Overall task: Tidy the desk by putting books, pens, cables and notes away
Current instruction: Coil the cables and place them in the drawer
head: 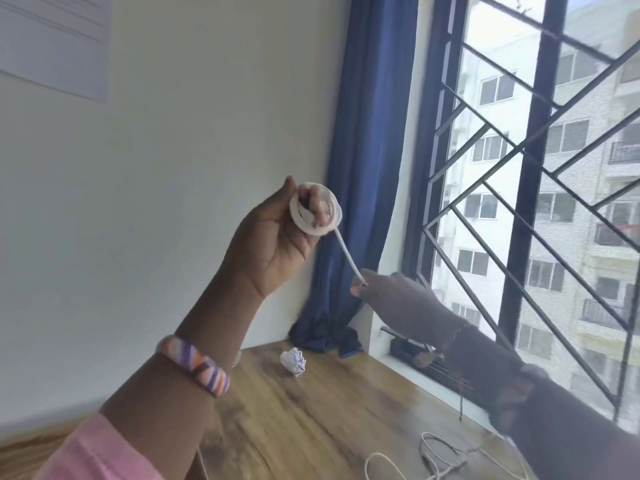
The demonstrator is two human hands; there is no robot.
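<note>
Raised above the desk point(311, 410), the left hand point(273, 247) is pinching a cable point(317, 213) coil in its fingers while the blurred right hand point(391, 292) is gripping the tail taut. Tugging harder risks springing the loops loose; more cord point(440, 455) is lying on the desk.

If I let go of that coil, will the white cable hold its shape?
Probably not. The cable looks thin and floppy, coiled only around the left hand fingers, so loops may spring loose. The right hand holds the tail taut; released, it would likely droop.
</note>
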